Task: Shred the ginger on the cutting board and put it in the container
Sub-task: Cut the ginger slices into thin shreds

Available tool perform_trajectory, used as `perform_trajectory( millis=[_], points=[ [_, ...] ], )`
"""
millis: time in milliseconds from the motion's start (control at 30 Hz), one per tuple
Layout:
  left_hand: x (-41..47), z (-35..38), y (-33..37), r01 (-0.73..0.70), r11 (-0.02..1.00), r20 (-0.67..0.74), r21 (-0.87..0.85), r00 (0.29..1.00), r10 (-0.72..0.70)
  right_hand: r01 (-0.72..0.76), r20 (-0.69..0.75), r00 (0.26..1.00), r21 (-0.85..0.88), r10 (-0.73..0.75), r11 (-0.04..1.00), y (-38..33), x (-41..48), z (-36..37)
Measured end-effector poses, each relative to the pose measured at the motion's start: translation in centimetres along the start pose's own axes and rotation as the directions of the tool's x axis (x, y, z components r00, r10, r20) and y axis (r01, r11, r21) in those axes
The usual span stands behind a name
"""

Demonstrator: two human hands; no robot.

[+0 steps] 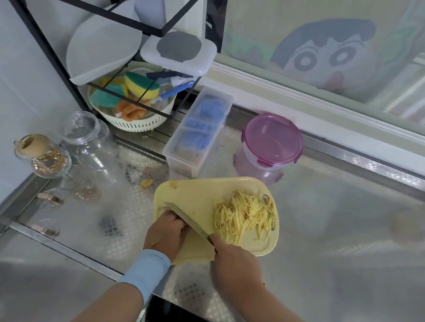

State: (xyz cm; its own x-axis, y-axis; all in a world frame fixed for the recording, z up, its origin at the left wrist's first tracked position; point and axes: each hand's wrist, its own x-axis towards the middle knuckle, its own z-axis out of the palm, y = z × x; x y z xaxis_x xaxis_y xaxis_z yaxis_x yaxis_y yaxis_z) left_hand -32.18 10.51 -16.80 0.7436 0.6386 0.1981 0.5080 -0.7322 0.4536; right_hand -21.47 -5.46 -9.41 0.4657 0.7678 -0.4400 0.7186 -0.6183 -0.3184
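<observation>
Your right hand (236, 267) is wrapping its fingers tightly round the handle of the broad steel-bladed kitchen knife (189, 220), with the handle hidden inside your fist. The blade is angling across the near-left part of the pale yellow plastic cutting board (199, 195). Your left hand (166, 233), in a light blue wrist sleeve (147, 268), is pressing down on that same near-left part with its fingers curled and its knuckles lying against the flat of the blade. Whatever is under those fingers is hidden, so I cannot tell whether you are holding anything there.

The pile of thin yellow ginger shreds (244, 217) is lying on the right half of the board, just beyond the knife. 1 small yellow scrap (174, 184) is sitting at the board's far-left corner, and another yellow bit (146, 183) is lying on the patterned steel counter (334, 239) just left of the board.

The round clear container with the pink clip lid (270, 145) is standing just behind the board, with the lid on. A long clear plastic box with blue contents (196, 132) is standing behind the board's far-left corner. 2 clear glass jars (88, 136) are standing well to the board's left, and a cream slotted basket of sponges (130, 106) is sitting farther back.
</observation>
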Motion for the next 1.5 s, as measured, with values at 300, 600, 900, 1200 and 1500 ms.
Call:
perform_trajectory(
  millis=[300, 600, 900, 1200, 1500],
  points=[
    [0.2, -0.4, 0.4, 0.029, 0.999, -0.007, -0.036, 1.0, -0.029, 0.003, 0.022, 1.0, 0.03, -0.003, 1.0, -2.0, 1.5, -0.2],
    [0.2, -0.5, 0.6, 0.034, 0.998, -0.009, -0.043, 0.999, -0.035, -0.042, 0.005, 0.999, 0.024, 0.042, 0.999, -1.4, -0.1, 0.3],
    [0.3, -0.2, 0.3, 0.057, 0.997, 0.008, -0.053, 0.998, -0.057, -0.017, 0.003, 1.0, -0.007, 0.017, 1.0, -2.8, 1.7, -0.4],
    [0.2, -0.3, 0.3, 0.066, 0.997, 0.017, -0.028, 0.998, -0.066, -0.023, 0.008, 1.0, -0.012, 0.023, 1.0, -2.6, 1.3, -0.4],
    [0.2, -0.4, 0.7, 0.104, 0.993, 0.0, -0.051, 0.995, -0.104, -0.016, -0.008, 1.0, 0.016, 0.016, 1.0, -2.8, 1.3, -0.1]
  ],
)
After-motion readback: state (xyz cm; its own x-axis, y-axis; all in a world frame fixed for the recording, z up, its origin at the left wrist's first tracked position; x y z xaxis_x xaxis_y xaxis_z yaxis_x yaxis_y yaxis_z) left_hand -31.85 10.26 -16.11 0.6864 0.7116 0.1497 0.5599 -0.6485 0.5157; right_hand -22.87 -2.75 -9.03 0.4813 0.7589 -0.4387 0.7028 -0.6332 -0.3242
